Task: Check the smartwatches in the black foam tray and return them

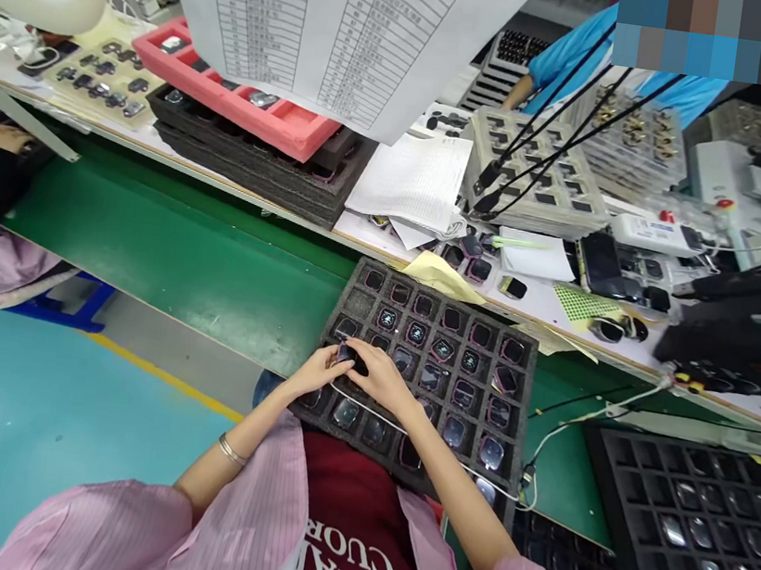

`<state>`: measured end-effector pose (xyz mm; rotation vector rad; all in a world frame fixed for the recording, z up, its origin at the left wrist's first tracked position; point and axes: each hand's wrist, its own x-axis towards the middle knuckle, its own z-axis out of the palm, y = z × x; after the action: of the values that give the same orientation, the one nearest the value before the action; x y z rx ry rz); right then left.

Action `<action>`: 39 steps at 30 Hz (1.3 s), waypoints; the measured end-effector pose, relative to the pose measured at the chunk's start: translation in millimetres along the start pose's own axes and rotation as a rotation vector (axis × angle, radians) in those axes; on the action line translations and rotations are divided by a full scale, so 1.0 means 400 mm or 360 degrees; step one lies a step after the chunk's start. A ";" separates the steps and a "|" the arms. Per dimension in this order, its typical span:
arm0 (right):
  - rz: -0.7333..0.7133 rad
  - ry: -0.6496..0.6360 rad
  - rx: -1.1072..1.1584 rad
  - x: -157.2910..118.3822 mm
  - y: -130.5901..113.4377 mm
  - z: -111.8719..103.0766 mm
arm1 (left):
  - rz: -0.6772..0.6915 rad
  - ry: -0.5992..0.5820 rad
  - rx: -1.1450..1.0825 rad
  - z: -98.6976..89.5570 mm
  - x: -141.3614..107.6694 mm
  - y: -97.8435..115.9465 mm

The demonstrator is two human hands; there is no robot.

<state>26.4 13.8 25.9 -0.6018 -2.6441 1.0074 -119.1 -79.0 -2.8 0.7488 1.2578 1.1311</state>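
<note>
My left hand and my right hand meet over the left part of a black foam tray. Between their fingertips is a small dark smartwatch, partly covered by the fingers. The tray's square pockets hold several more watches, and some of their screens, such as the lit watch, show white marks. From near my hands, a white cable runs right, passing under my right forearm. Whether it joins the held watch is hidden.
Another foam tray with watches lies at right. Behind the green bench, a shelf carries a pink tray, papers and clear trays. A printed sheet hangs in front. Co-workers sit at left and far right.
</note>
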 end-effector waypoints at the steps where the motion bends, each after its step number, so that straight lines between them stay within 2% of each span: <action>1: 0.0003 0.0004 -0.0001 0.001 0.002 0.001 | 0.0011 0.0006 0.0000 0.001 0.000 -0.002; 10: -0.0004 0.0053 0.0071 -0.004 0.007 0.014 | 0.0125 0.0135 -0.0024 0.006 0.007 -0.032; 18: 0.0028 0.0094 0.0147 -0.006 0.008 0.023 | 0.0124 0.0202 -0.0026 0.008 0.010 -0.041; 31: 0.0031 0.0122 0.0170 -0.007 0.007 0.021 | 0.0115 0.0151 0.0040 0.003 0.011 -0.046; 36: 0.0006 0.0109 0.0171 -0.006 0.008 -0.006 | 0.0085 0.0108 0.0028 0.007 0.005 -0.037; 39: 0.0014 0.0149 0.0143 0.028 0.034 -0.037 | 0.0062 0.0058 0.0009 0.011 0.000 -0.032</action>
<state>25.9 36.6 28.5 -0.6251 -2.5031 1.0670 -111.9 -82.2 -13.7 0.7626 1.2819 1.1776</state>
